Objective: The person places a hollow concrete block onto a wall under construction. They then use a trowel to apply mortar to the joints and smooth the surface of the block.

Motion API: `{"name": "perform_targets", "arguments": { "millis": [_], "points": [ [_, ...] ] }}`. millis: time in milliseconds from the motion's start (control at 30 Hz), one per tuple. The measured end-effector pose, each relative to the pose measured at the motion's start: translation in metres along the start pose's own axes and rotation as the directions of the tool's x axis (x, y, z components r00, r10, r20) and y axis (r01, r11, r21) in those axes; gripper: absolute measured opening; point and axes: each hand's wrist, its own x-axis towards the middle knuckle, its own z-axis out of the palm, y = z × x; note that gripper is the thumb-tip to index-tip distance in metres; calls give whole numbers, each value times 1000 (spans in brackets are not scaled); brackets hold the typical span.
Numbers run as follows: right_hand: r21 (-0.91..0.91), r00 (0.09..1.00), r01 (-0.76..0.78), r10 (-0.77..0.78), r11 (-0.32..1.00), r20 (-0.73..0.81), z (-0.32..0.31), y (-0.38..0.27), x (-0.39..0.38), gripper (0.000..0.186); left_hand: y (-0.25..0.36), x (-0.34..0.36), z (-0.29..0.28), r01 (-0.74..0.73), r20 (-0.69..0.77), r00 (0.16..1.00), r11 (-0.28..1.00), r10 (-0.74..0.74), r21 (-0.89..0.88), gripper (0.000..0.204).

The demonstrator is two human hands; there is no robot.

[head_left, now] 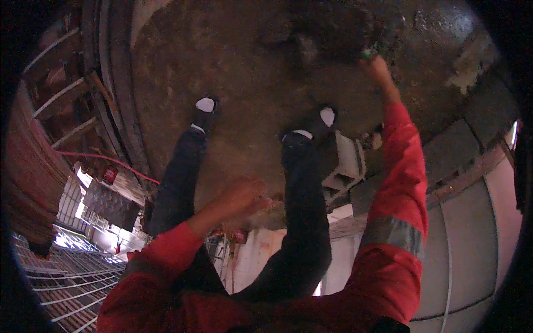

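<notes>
My right arm, in a red sleeve with a grey band, reaches far out to the upper right. At its end my right hand (377, 66) is closed round a small green-ended thing (367, 54); its kind is lost in the dark and blur. The wet, dark floor (244, 61) lies beneath it, with a darker patch beside the hand. Between my knees hovers my left hand (242, 195), a little smeared, its fingers loosely apart with nothing seen in them. My legs in dark trousers stand apart, my shoes (205, 105) on the floor.
A hollow concrete block (341, 164) sits beside my right foot. Along the right runs a low block ledge (449, 150) with light panels behind it. Long dark beams (108, 72) and a red hose-like line (111, 157) are at the left, above a metal grid (78, 283).
</notes>
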Motion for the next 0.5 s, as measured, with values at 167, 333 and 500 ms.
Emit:
{"name": "perform_targets", "arguments": {
  "millis": [167,333,500],
  "points": [
    [5,948,-317,317,948,-15,-11,-35,-117,34,-5,1,41,-2,101,995,999,5,-33,31],
    [-13,875,-474,469,880,-124,-52,46,-180,33,-28,-3,63,97,64,992,988,-105,120,31],
    [-43,825,-546,527,837,-205,-7,64,-124,38,-20,-6,56,10,66,998,997,-15,74,35]
  ]
}}
